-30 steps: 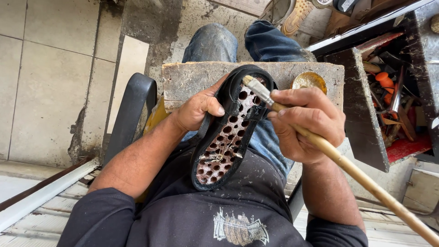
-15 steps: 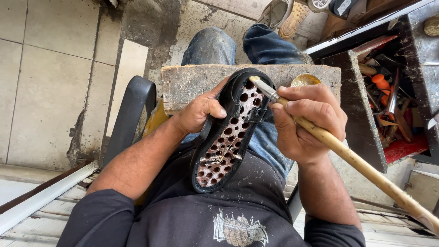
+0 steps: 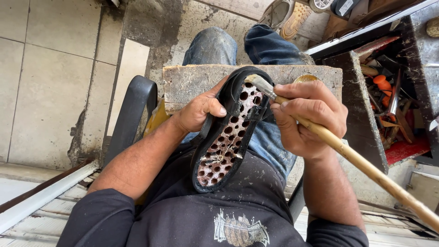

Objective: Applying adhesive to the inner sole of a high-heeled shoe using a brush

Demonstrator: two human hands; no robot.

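Note:
My left hand (image 3: 199,110) grips a black shoe sole (image 3: 226,132) by its left edge, thumb over the rim. The sole's inner face shows a brown grid of round holes and leans against my lap and a worn wooden block (image 3: 192,80). My right hand (image 3: 311,116) holds a long wooden-handled brush (image 3: 361,160). Its bristle tip (image 3: 258,82) touches the top end of the sole. A small glue tin (image 3: 306,78) peeks out behind my right hand on the block.
A dark box (image 3: 393,96) of assorted tools with orange handles stands at the right. Shoes and soles (image 3: 286,16) lie on the floor beyond my knees. A black chair arm (image 3: 132,112) curves at my left, over tiled floor (image 3: 50,77).
The brush tip has shifted slightly along the top end of the sole. My left hand keeps the sole in the same place.

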